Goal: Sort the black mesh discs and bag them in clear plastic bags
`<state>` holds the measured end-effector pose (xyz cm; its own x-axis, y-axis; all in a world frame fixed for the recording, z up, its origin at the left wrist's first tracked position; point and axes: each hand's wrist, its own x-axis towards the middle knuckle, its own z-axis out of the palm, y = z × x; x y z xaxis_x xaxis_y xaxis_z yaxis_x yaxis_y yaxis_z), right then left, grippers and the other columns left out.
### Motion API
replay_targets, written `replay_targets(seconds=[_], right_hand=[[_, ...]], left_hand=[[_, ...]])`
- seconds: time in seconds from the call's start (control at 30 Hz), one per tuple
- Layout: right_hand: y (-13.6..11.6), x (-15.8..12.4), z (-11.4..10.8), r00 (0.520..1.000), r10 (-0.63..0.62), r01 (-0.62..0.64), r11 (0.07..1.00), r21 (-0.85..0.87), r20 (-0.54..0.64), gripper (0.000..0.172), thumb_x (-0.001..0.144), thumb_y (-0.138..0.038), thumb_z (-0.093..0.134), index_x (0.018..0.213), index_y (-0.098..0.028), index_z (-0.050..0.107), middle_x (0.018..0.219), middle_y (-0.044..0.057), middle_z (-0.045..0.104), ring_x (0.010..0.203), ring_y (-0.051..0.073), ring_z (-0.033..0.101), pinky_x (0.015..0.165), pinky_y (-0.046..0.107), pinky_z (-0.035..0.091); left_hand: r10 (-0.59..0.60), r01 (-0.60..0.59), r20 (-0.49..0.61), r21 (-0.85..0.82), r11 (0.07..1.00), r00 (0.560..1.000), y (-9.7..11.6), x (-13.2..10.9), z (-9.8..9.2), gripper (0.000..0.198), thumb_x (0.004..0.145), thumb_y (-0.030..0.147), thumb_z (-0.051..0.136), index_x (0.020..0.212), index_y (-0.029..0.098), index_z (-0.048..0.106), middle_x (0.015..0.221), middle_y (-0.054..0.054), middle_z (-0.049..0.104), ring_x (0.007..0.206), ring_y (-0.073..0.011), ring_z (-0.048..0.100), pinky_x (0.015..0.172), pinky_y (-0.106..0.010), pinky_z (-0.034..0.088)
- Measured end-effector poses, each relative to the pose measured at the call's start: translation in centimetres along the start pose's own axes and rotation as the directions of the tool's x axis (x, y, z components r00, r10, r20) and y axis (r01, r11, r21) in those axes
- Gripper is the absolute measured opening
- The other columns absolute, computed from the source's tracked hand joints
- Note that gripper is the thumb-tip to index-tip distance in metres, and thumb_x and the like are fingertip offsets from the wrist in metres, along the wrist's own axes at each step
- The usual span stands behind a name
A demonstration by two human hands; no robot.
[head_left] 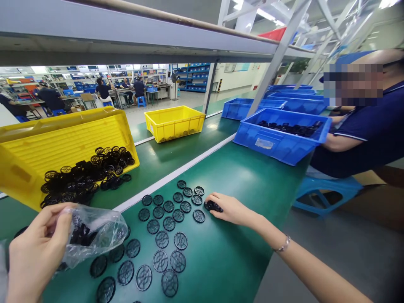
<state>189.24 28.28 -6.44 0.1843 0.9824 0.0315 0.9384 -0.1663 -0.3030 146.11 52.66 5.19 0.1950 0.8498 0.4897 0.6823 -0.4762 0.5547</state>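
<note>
My left hand [41, 244] pinches the edge of a clear plastic bag [107, 225] at the lower left. Dark parts show through the film of the bag. Out to the right, my right hand [229, 208] is closed around a black round part [213, 205] at the table surface; whether it holds one piece or a small stack I cannot tell. Between the hands, many black spoked discs [160, 261] lie flat on the green table [227, 256], in loose rows. Part of the disc group is hidden behind the bag.
A tilted yellow bin [85, 134] spills black discs at the left. Behind stands another yellow bin [178, 126]. Blue bins [268, 141] line the right, beside a seated co-worker [369, 122] and a blue stool [328, 193]. A shelf beam [142, 29] crosses overhead.
</note>
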Motion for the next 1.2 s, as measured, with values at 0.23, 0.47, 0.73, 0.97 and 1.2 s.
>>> replay_targets(seconds=[0.23, 0.47, 0.73, 0.97, 1.2], right_hand=[[-11.1, 2.5, -4.1, 0.960, -0.058, 0.143, 0.942, 0.302, -0.274, 0.029, 0.090, -0.038, 0.060, 0.118, -0.029, 0.057, 0.113, 0.004, 0.068, 0.097, 0.023, 0.066, 0.084, 0.035, 0.054], [-33.9, 11.0, -0.2, 0.762, -0.560, 0.624, 0.770, 0.135, -0.324, 0.029, 0.088, -0.031, 0.062, 0.112, -0.015, 0.061, 0.104, 0.015, 0.069, 0.091, 0.030, 0.066, 0.075, 0.043, 0.058], [-37.8, 17.4, 3.4, 0.678, -0.694, 0.725, 0.685, 0.067, -0.243, 0.024, 0.089, -0.014, 0.061, 0.112, -0.020, 0.060, 0.123, 0.001, 0.066, 0.113, 0.017, 0.059, 0.100, 0.030, 0.050], [-18.9, 4.6, 0.6, 0.776, -0.204, 0.305, 0.950, 0.072, -0.596, 0.023, 0.100, -0.025, 0.045, 0.115, -0.024, 0.062, 0.106, 0.007, 0.067, 0.098, 0.021, 0.064, 0.085, 0.036, 0.055], [-7.4, -1.3, 6.0, 0.944, 0.159, -0.181, 0.982, -0.051, -0.289, 0.017, 0.093, -0.040, 0.054, 0.097, -0.023, 0.055, 0.099, 0.008, 0.061, 0.086, 0.025, 0.064, 0.070, 0.037, 0.055]], left_hand=[[-0.004, 0.006, 0.016, -0.132, 0.991, 1.000, 2.5, -0.4, -1.2, 0.032, 0.086, 0.049, 0.054, 0.097, 0.022, 0.068, 0.074, 0.000, 0.070, 0.066, -0.0154, 0.065, 0.059, -0.022, 0.049], [0.111, -0.111, 0.022, -0.024, 0.994, 0.994, 3.5, -1.6, -2.2, 0.027, 0.092, 0.042, 0.050, 0.102, 0.023, 0.066, 0.070, 0.001, 0.068, 0.060, -0.0139, 0.062, 0.059, -0.022, 0.045], [0.132, -0.132, 0.008, 0.032, 0.991, 0.991, 2.1, -0.8, -3.2, 0.024, 0.088, 0.041, 0.051, 0.096, 0.026, 0.067, 0.074, 0.002, 0.073, 0.068, -0.0180, 0.069, 0.060, -0.024, 0.045], [0.093, -0.091, -0.030, 0.069, 0.993, 0.995, 1.3, -0.2, -3.0, 0.024, 0.090, 0.043, 0.052, 0.095, 0.025, 0.067, 0.064, 0.005, 0.065, 0.059, -0.0137, 0.062, 0.058, -0.022, 0.042], [0.095, -0.093, -0.018, 0.113, 0.989, 0.995, 1.3, 0.0, -2.1, 0.024, 0.089, 0.042, 0.054, 0.098, 0.024, 0.067, 0.068, 0.004, 0.068, 0.065, -0.0146, 0.065, 0.059, -0.022, 0.042]])
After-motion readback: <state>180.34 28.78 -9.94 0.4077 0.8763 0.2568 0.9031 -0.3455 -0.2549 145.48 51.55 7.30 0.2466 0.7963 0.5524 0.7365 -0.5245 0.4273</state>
